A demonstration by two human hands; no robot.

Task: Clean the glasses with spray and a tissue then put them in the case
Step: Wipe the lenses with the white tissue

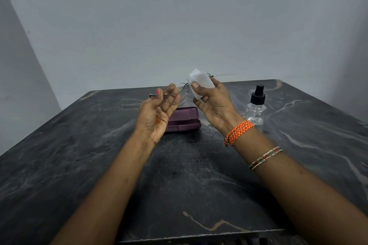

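Thin metal-framed glasses (180, 95) are held up above the table between both hands. My left hand (157, 111) pinches the left lens rim with thumb and fingers. My right hand (213, 103) grips a folded white tissue (199, 80) wrapped over the right lens, thumb pressing on the front. One temple arm sticks out to the right past the tissue. A purple glasses case (183, 120) lies shut on the table right under my hands. The clear spray bottle (255, 108) with a black nozzle stands upright to the right of my right hand.
The dark marble table (179, 175) reaches from the wall to a front edge at the bottom of the view. A plain grey wall stands behind it. Orange thread and a beaded bangle circle my right wrist.
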